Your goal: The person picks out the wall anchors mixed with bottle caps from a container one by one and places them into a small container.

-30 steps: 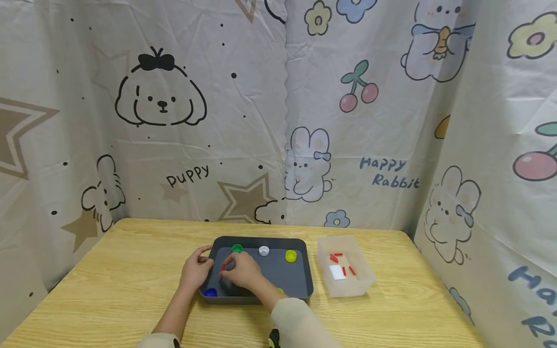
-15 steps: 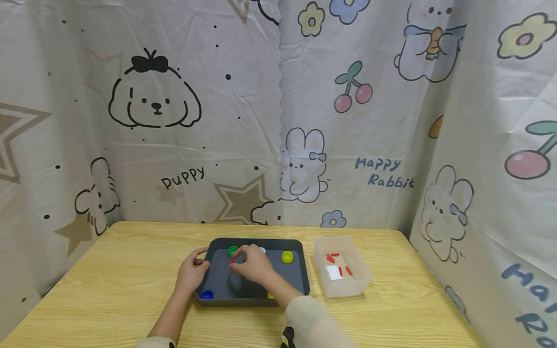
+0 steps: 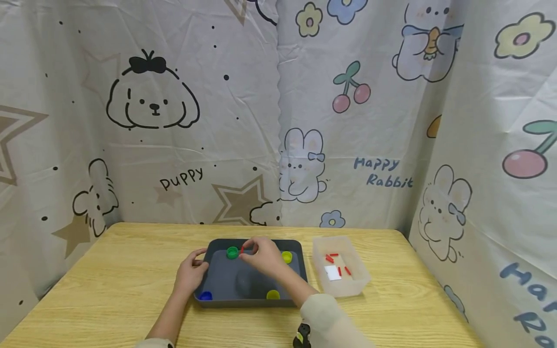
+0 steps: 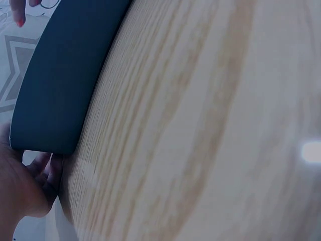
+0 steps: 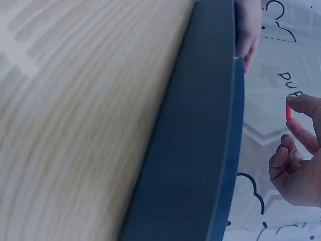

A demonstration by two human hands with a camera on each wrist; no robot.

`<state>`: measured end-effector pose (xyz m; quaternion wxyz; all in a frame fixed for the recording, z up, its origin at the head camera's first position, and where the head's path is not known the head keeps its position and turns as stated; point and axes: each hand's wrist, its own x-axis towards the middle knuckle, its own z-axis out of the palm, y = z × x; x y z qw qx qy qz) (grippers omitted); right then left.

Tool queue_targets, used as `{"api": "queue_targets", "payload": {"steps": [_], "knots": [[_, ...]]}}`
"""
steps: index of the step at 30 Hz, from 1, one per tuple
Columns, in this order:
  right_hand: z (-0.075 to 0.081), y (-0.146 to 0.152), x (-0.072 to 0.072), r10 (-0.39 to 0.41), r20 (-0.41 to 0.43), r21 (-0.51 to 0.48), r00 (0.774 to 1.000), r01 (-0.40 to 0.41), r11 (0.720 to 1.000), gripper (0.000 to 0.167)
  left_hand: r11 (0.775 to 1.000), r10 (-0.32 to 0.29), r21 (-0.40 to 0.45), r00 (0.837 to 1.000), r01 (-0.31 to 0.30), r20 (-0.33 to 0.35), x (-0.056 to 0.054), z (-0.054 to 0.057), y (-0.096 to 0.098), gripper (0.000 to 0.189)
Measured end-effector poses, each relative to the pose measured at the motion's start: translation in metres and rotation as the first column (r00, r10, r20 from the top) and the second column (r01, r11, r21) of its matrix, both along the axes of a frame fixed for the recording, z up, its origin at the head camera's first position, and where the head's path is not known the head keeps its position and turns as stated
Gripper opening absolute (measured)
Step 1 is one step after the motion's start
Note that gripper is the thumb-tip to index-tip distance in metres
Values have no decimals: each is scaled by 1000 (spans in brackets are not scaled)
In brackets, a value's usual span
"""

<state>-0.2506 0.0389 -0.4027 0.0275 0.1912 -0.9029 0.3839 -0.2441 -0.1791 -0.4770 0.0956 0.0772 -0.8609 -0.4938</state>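
Observation:
My right hand (image 3: pixel 264 257) pinches a small red stick (image 5: pixel 288 109) upright between thumb and a fingertip, above the far part of a dark grey tray (image 3: pixel 226 280). Just left of the red stick, a green bottle cap (image 3: pixel 232 253) lies in the tray. A yellow cap (image 3: pixel 286 257) sits at the far right, another yellow cap (image 3: pixel 273 295) at the near side, and a blue cap (image 3: pixel 206 296) in the near left corner. The white cap is hidden behind my right hand. My left hand (image 3: pixel 190 274) grips the tray's left wall.
Right of the tray stands a translucent plastic box (image 3: pixel 359 285) with several red sticks (image 3: pixel 329 259) and a white square piece (image 3: pixel 333 273) in it. Both stand on a wood-grain table (image 3: pixel 126 270). A patterned curtain (image 3: pixel 235 121) surrounds the table's back and sides.
My right hand has moved right and away from me with the red stick, from the tray's left part to beside the green cap. The left hand has stayed on the tray wall.

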Motion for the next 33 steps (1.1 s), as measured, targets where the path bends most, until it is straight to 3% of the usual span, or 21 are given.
{"api": "queue_targets", "payload": {"steps": [11,20,33], "knots": [[15,28,0,-34,-2,-39,999,33,999,26,1000,1,-5,1000,-1,19,1,-2,-2,45],[21,52,0,-82,-107,-62,991,76,995,26,1000,-8,4,1000,8,21,0,-1,-1,45],[28,82,1,-168,-60,-49,984,165,985,28,1000,-12,19,1000,12,24,0,-1,-2,45]]}}
